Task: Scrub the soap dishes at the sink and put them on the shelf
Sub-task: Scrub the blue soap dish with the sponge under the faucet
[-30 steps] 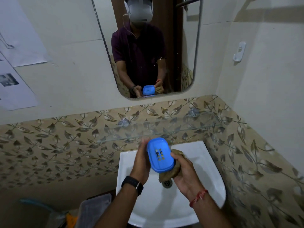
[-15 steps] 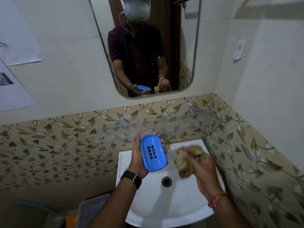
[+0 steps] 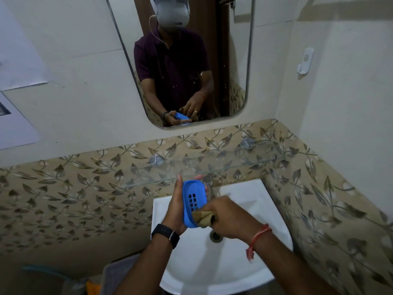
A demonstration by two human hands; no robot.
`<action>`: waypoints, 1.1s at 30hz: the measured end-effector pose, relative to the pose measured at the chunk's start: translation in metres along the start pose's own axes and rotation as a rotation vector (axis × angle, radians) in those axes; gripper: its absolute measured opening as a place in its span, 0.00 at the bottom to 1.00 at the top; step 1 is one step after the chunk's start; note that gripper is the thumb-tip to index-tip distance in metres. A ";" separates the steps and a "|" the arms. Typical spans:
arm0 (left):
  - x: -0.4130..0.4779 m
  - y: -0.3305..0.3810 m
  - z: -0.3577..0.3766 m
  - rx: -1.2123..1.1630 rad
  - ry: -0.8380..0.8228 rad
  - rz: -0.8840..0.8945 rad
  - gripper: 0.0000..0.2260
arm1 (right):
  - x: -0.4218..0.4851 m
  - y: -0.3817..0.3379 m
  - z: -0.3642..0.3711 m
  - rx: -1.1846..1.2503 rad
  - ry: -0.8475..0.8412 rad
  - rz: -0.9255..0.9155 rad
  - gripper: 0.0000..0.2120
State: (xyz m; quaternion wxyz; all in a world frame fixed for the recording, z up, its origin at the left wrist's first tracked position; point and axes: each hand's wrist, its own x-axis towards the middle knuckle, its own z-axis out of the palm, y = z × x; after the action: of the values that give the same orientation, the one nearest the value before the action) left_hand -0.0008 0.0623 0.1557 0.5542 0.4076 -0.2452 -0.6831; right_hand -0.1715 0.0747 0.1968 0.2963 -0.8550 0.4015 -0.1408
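A blue oval soap dish [image 3: 192,198] with a grid of drain holes is held on edge above the white sink [image 3: 263,211], its hollow side facing me. My left hand [image 3: 176,207] grips it from the left, thumb up at its top rim. My right hand [image 3: 228,217] presses a brown scrub cloth [image 3: 202,217] against the dish's lower right part. A clear glass shelf [image 3: 212,165] runs along the tiled wall just behind and above the dish, with nothing on it.
A mirror [image 3: 234,60] above the shelf reflects a person and both hands. The sink drain [image 3: 216,235] lies under my right hand. A tiled side wall closes in on the right, with a white hook [image 3: 305,62]. A grey bin [image 3: 119,273] stands lower left.
My right hand, which had pulled the cloth away to the right of the dish, has come back and now presses it on the dish's lower part. The dish has tilted more edge-on.
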 end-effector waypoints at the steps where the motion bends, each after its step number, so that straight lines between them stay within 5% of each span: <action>1: -0.001 0.000 -0.001 0.014 0.000 -0.004 0.34 | 0.000 0.004 -0.006 -0.005 0.010 0.042 0.14; 5: -0.002 0.000 -0.004 0.036 -0.006 -0.007 0.35 | 0.006 0.009 -0.030 0.279 0.343 0.246 0.08; 8: -0.004 0.001 0.000 0.020 -0.040 -0.014 0.35 | 0.012 -0.010 -0.023 0.461 0.423 0.162 0.12; 11: -0.003 0.000 0.004 0.046 -0.044 -0.021 0.35 | 0.017 -0.030 0.005 0.336 0.454 0.076 0.09; 17: -0.005 0.011 -0.005 0.203 -0.031 0.022 0.31 | 0.005 -0.013 -0.001 0.017 -0.139 0.082 0.11; 19: -0.006 0.014 -0.007 0.272 -0.036 0.052 0.30 | 0.002 0.002 -0.015 -0.193 -0.159 0.180 0.11; 22: -0.008 0.024 -0.005 0.304 -0.038 0.111 0.31 | -0.003 0.021 -0.032 -0.160 0.047 0.283 0.07; 26: -0.008 0.022 0.006 0.438 -0.050 0.164 0.29 | -0.004 0.010 -0.013 0.134 0.448 0.064 0.07; 29: -0.010 0.017 0.020 0.492 -0.040 0.198 0.28 | -0.001 0.003 0.023 0.179 0.435 -0.021 0.06; 33: -0.013 0.014 0.029 0.635 -0.016 0.363 0.24 | -0.002 0.005 0.054 0.168 0.364 0.085 0.07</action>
State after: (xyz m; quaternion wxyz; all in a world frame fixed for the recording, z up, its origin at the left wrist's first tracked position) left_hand -0.0164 0.0679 0.1862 0.5105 0.5036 -0.5179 -0.4665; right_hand -0.1500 0.0947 0.1510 0.2947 -0.7700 0.4711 -0.3135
